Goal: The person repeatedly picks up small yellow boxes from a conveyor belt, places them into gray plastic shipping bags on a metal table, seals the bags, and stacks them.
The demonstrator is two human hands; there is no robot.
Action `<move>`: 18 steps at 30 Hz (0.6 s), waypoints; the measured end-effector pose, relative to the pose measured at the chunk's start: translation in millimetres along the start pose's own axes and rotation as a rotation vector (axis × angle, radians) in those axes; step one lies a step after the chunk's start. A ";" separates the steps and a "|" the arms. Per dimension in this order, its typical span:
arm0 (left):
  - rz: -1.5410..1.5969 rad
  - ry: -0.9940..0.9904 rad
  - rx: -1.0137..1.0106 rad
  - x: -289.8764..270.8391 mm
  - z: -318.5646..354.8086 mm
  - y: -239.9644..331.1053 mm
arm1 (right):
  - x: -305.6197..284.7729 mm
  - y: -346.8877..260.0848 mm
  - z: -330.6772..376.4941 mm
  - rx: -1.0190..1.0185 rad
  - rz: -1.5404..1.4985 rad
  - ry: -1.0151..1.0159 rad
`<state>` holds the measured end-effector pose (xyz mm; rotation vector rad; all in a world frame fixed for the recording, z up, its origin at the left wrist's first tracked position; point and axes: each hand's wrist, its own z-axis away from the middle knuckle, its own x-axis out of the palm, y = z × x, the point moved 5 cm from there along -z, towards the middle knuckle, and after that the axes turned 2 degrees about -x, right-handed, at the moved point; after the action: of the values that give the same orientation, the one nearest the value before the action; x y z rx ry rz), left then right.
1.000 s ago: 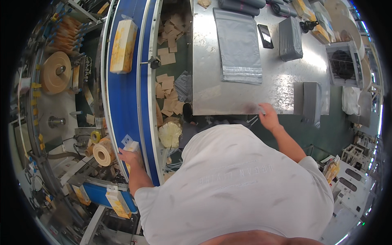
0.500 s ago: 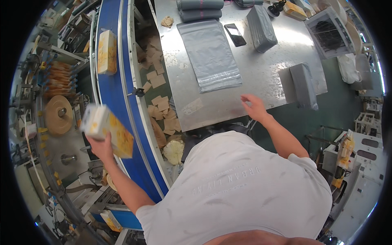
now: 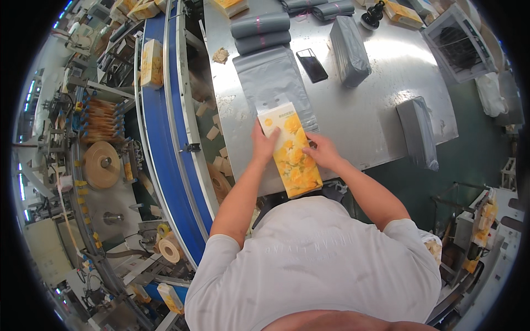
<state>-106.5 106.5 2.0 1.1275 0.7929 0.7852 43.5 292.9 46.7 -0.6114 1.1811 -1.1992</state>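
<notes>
A white and yellow flower-printed tissue pack (image 3: 295, 160) is between my two hands, over the near edge of the metal table. My left hand (image 3: 265, 143) grips its left side, thumb on the top face. From the right, my right hand (image 3: 322, 151) holds the other long side. Just beyond, a stack of flat grey plastic bags (image 3: 268, 74) lies on the table, its near end partly covered by the pack. A black phone (image 3: 312, 65) rests to the right of these bags.
Left of the metal table (image 3: 370, 118) runs a blue conveyor belt (image 3: 157, 118) carrying another tissue pack (image 3: 152, 66). Rolled grey bags (image 3: 260, 34) sit farther back. Two grey-wrapped blocks, one upright (image 3: 350, 52) and one at the right edge (image 3: 418, 132), stand on the table.
My left hand has brought the tissue pack from above the conveyor rightward to the table. My right hand has come in and taken hold of it. The view has shifted slightly.
</notes>
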 end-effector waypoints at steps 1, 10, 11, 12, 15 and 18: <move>0.010 0.090 0.005 -6.1 -8.7 -4.0 | -4.7 8.8 -8.1 -0.057 0.050 -0.007; -0.335 -0.054 0.016 -13.1 -37.1 36.0 | -37.6 6.3 -105.2 -0.520 0.902 -0.092; -0.549 -0.113 0.062 -7.9 -40.4 43.9 | -35.9 7.0 -110.7 -0.518 0.931 -0.119; -0.755 -0.167 0.096 -2.1 -39.1 51.3 | -34.9 2.0 -114.4 -0.481 0.869 -0.122; -0.970 -0.100 0.263 20.1 -32.0 74.6 | -44.6 -18.7 -105.4 -0.430 0.687 -0.131; -1.050 0.232 0.403 38.6 -25.3 84.1 | -52.8 -24.5 -89.7 -0.527 0.605 -0.144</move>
<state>-120.2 171.1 71.5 0.7869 1.5925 -0.1483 -44.5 352.7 57.9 -0.6468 1.4307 -0.3242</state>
